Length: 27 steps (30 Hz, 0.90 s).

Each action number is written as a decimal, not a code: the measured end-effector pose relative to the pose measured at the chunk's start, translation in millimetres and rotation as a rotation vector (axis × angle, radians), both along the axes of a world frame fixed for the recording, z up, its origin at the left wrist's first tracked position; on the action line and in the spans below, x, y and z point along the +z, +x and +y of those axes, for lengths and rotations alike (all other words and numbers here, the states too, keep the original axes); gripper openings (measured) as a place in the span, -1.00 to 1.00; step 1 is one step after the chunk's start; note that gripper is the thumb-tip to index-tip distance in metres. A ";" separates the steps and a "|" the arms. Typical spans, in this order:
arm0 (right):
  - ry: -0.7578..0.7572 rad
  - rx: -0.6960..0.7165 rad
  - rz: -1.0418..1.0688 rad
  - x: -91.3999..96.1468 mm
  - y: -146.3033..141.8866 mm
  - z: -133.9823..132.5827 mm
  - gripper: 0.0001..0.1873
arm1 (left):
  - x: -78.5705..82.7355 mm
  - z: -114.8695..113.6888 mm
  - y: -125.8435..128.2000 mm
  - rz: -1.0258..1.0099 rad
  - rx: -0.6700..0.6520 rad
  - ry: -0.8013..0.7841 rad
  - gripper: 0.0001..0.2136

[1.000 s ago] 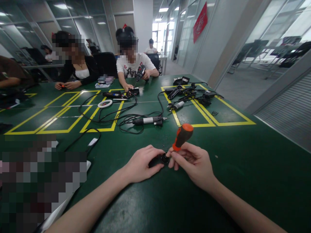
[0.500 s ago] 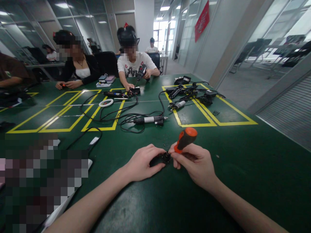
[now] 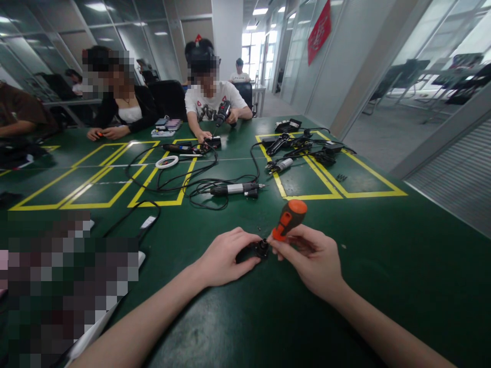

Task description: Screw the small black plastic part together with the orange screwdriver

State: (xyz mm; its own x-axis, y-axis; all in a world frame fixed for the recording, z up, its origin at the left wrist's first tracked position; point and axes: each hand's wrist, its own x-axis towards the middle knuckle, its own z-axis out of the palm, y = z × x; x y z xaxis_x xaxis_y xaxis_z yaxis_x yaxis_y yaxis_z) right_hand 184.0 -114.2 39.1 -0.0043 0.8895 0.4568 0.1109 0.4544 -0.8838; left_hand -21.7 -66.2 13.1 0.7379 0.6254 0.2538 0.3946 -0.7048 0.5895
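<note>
A small black round part sits on the green table, held between the thumb and fingers of my left hand. In my right hand is a stubby screwdriver with an orange and dark grey handle, gripped low by thumb and fingertips. Its handle leans up and to the right, and its lower end points at the black part. Whether the tip touches the part is hard to make out. Tiny dark bits lie just beyond the part.
Past my hands lies a corded electric screwdriver with looped cable. Yellow tape frames black tools and cables at the right. A white tape ring lies left of centre. Across the table a co-worker holds a drill; another person sits beside.
The screwdriver handle has shifted slightly left and turned a little, and my right fingertips have moved with it. My left hand stays on the black part.
</note>
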 end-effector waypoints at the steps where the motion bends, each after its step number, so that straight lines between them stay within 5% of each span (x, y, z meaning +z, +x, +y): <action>1: 0.002 0.018 -0.005 -0.1 -0.3 -0.2 -0.93 | 0.4 -0.2 0.0 -0.001 -0.001 -0.005 -0.77; 14: -0.068 -0.017 0.005 -4.9 0.9 -0.9 -0.84 | -0.1 0.8 0.1 0.000 -0.002 0.021 -0.75; 27: 0.053 -0.014 -0.093 3.6 1.8 0.7 -0.93 | -0.5 0.7 -1.4 -0.003 -0.007 -0.002 -0.74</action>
State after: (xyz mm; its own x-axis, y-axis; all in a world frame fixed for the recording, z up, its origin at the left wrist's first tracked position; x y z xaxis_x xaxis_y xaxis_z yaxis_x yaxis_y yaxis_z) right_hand 185.8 -113.5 42.7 -0.0368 0.8643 0.5017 0.1984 0.4983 -0.8440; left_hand -23.2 -65.4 12.6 0.7417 0.6205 0.2549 0.3876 -0.7065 0.5921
